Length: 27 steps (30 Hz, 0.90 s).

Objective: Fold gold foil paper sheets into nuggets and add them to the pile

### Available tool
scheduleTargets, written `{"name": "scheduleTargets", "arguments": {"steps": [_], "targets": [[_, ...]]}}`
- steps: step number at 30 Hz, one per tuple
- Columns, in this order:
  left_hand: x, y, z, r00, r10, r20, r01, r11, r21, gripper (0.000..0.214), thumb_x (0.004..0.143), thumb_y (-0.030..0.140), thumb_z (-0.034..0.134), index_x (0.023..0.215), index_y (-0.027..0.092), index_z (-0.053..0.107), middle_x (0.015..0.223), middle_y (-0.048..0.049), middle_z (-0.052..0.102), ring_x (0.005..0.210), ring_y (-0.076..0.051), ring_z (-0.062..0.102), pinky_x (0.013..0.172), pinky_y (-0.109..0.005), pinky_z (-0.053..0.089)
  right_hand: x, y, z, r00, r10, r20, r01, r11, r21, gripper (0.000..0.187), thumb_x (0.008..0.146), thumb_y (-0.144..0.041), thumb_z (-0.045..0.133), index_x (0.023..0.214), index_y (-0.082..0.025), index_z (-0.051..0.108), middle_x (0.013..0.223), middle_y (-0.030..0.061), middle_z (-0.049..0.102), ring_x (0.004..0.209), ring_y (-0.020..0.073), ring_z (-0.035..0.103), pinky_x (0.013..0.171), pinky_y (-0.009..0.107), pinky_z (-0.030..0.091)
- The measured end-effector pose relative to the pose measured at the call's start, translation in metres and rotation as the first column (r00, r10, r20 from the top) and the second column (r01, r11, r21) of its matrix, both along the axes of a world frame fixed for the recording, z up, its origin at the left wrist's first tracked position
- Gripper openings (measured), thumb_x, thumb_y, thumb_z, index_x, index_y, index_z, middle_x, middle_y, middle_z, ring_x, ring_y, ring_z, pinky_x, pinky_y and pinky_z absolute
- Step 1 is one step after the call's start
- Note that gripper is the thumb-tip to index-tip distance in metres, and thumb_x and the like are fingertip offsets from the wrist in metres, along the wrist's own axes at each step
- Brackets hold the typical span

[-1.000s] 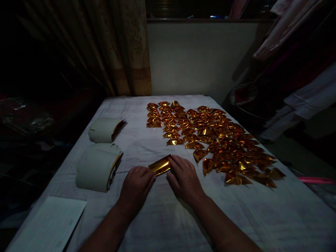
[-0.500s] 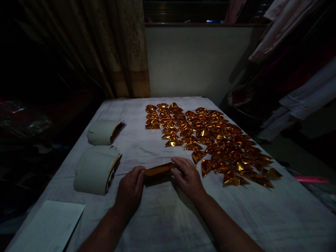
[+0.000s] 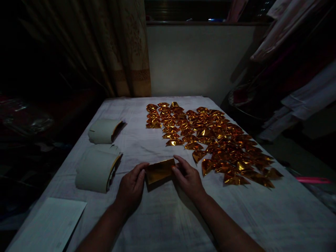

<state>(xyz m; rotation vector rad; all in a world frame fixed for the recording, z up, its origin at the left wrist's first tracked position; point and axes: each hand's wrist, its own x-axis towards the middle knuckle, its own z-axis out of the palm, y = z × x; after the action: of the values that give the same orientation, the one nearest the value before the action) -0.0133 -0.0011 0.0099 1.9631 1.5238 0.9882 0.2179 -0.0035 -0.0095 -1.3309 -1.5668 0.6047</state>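
Observation:
Between my two hands is a folded sheet of shiny gold foil paper (image 3: 160,171), held by its short ends just above the cloth. My left hand (image 3: 133,183) pinches its left end with thumb and fingers. At the right end, my right hand (image 3: 188,176) grips it the same way, thumb towards me. To the right and beyond, many folded gold paper ingots (image 3: 210,136) lie in close rows, the nearest one a little way from my right hand. Two curved stacks of pale-backed paper (image 3: 96,169) rest to the left, gold showing at their edges.
A white cloth (image 3: 168,224) covers the table. A pale printed sheet (image 3: 49,224) lies at the near left. Behind stand a patterned curtain (image 3: 128,52) and a wall (image 3: 199,59). Clothes (image 3: 309,91) hang at the right, and a pink handle (image 3: 313,180) shows beside the table edge.
The gold foil paper has tilted, so more of its broad face shows. Both hands keep hold of its ends and have moved only slightly. The ingots and stacks stay in place.

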Motion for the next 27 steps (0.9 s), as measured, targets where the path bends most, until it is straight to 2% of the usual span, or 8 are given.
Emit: {"name": "scheduleTargets", "arguments": {"steps": [7,11,13,17,19,23,27], "targets": [[-0.001,0.0,-0.003,1.0,0.022,-0.009,-0.022,0.999,0.039,0.038,0.096,0.039,0.046,0.122,0.019,0.066,0.112,-0.0091,0.076,0.097,-0.021,0.074,0.083,-0.032,0.059,0.001,0.001,-0.002,0.999,-0.049,-0.01,0.049,0.999,0.004,0.037,0.091,-0.032,0.058,0.125,-0.017,0.065,0.075,-0.0003,0.067,0.065,0.0129,0.064,0.066,0.022,0.054],[-0.002,0.0,-0.004,1.0,-0.017,-0.009,0.017,0.998,0.065,0.037,0.098,0.038,0.047,0.127,0.02,0.062,0.106,-0.0079,0.076,0.092,-0.02,0.074,0.078,-0.031,0.06,0.001,0.002,-0.005,0.997,-0.082,-0.011,0.082,0.996,0.023,0.037,0.092,-0.032,0.058,0.125,-0.018,0.064,0.073,-0.001,0.067,0.064,0.0131,0.064,0.064,0.022,0.053],[-0.003,-0.001,-0.004,0.999,-0.04,-0.037,0.044,0.991,0.126,0.039,0.097,0.038,0.052,0.131,0.022,0.058,0.105,-0.007,0.073,0.089,-0.019,0.072,0.077,-0.032,0.06,0.001,0.002,-0.005,0.996,-0.088,0.004,0.088,0.996,0.034,0.037,0.092,-0.032,0.058,0.126,-0.018,0.064,0.074,-0.0007,0.067,0.064,0.0133,0.064,0.063,0.022,0.053],[-0.001,-0.005,-0.002,0.982,-0.033,-0.188,0.094,0.941,0.325,0.048,0.092,0.042,0.063,0.135,0.023,0.056,0.12,-0.0121,0.063,0.106,-0.025,0.065,0.086,-0.039,0.058,0.001,0.0,-0.001,0.996,-0.072,0.053,0.068,0.995,0.079,0.036,0.093,-0.03,0.057,0.128,-0.02,0.062,0.076,-0.0004,0.068,0.066,0.0139,0.065,0.062,0.023,0.053],[0.002,-0.008,0.001,0.957,-0.046,-0.288,0.161,0.907,0.39,0.05,0.092,0.044,0.064,0.137,0.023,0.055,0.128,-0.0144,0.06,0.116,-0.028,0.06,0.094,-0.043,0.055,0.0,-0.002,0.003,0.993,-0.065,0.098,0.052,0.99,0.134,0.036,0.095,-0.028,0.056,0.129,-0.021,0.062,0.077,0.0002,0.069,0.067,0.0148,0.065,0.063,0.025,0.054],[0.009,-0.011,0.004,0.894,-0.074,-0.443,0.3,0.832,0.466,0.045,0.096,0.038,0.058,0.137,0.02,0.055,0.139,-0.0161,0.059,0.129,-0.033,0.053,0.101,-0.049,0.047,-0.004,-0.006,0.012,0.977,-0.049,0.209,-0.015,0.956,0.294,0.037,0.096,-0.026,0.056,0.133,-0.022,0.059,0.076,0.0006,0.069,0.067,0.0163,0.065,0.066,0.029,0.054],[0.012,-0.01,0.003,0.893,-0.074,-0.444,0.317,0.803,0.505,0.032,0.097,0.026,0.056,0.129,0.021,0.062,0.133,-0.0124,0.066,0.128,-0.029,0.057,0.098,-0.045,0.048,-0.008,-0.008,0.015,0.97,-0.017,0.242,-0.073,0.931,0.358,0.041,0.097,-0.024,0.056,0.138,-0.023,0.054,0.076,0.0007,0.069,0.065,0.016,0.064,0.065,0.029,0.054]]}}
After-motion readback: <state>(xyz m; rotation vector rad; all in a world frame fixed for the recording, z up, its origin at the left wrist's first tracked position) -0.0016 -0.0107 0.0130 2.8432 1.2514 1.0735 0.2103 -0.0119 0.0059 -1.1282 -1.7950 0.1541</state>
